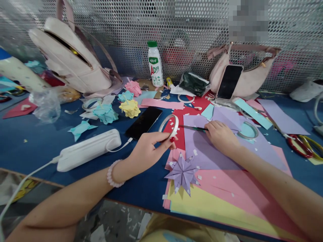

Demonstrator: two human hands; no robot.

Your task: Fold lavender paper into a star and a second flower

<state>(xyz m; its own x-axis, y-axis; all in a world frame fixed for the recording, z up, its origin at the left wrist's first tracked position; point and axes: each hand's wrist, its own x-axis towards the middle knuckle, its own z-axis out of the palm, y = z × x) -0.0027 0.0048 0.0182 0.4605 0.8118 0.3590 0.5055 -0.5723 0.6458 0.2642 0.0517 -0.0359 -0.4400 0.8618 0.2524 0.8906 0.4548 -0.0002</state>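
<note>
My left hand (153, 148) pinches a narrow roll of white tape (175, 125), held upright above the table with thumb and fingers at its lower rim. My right hand (222, 136) is closed on a thin dark tool (195, 128) that points left toward the roll; its grip end is hidden under the fingers, so its exact kind is unclear. That hand rests over purple paper sheets (202, 151). Below both hands lies a folded purple paper star (183, 171) with small white tape bits on its points.
Pink and yellow sheets (196, 201) lie in front. Left are a white power bank (88, 149), a phone (144, 122) and folded paper shapes (104, 113). A bottle (154, 65), backpack (73, 64), handbag (254, 75) and propped phone (229, 82) stand behind. Scissors (301, 146) lie right.
</note>
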